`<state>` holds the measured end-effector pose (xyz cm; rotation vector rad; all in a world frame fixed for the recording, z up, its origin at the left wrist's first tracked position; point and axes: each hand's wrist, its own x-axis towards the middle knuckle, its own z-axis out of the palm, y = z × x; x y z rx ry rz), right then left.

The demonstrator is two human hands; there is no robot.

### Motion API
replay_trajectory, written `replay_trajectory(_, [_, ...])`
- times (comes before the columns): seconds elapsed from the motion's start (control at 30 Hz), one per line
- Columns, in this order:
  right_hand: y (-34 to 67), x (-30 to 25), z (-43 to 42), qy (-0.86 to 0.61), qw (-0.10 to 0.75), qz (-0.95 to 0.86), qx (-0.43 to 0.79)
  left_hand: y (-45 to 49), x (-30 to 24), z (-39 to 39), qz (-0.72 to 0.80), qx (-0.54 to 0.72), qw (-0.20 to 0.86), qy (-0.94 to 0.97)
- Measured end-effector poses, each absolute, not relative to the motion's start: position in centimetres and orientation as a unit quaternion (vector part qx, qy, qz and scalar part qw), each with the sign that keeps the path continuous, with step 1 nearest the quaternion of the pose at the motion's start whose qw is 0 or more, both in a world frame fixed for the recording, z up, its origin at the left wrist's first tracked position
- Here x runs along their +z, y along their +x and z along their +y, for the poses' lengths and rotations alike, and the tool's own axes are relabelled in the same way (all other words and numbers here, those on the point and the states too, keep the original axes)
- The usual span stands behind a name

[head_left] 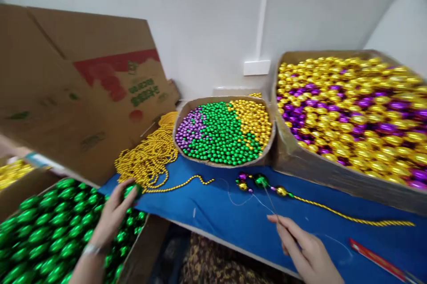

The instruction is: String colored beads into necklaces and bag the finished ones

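Pinching a large green bead between thumb and fingers, the left hand reaches over the near-left carton, which is heaped with similar beads. At near right, the right hand grips a thin needle between thumb and fingertips; its far end meets another green bead in a bead cluster on the blue-covered bench. Purple and gold beads sit beside that one, and a gold bead strand runs from the cluster toward the right. Pale thread trails nearby. Piled gold strands lie just beyond the left hand, before a printed cardboard box. Farther back, a middle carton holds small purple, green and gold beads; a larger right carton holds gold and purple ones. A red packet lies at near right.
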<state>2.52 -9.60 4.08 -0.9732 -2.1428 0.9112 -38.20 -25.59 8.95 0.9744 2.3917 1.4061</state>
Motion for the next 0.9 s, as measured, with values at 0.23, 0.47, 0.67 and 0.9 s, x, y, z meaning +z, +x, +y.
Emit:
replay_trajectory(0.23, [0.0,2.5,-11.1,-0.24,0.337,-0.88,0.232,-27.9,7.9,-14.4,0.407,0.687,0.556,0.231])
replay_trajectory(0.47, [1.0,2.3,-11.1,-0.271,0.338,-0.883,0.183,-22.9,6.0,-12.3,0.322,0.658,0.669,0.128])
replay_trajectory(0.67, [1.3,1.6,-11.2,-0.275,0.339,-0.881,0.182,-22.7,5.5,-12.5,0.308,0.649,0.69,0.083])
replay_trajectory(0.9, [1.1,1.7,-11.2,-0.277,0.333,-0.884,0.174,-22.5,5.7,-12.7,0.32,0.655,0.677,0.102])
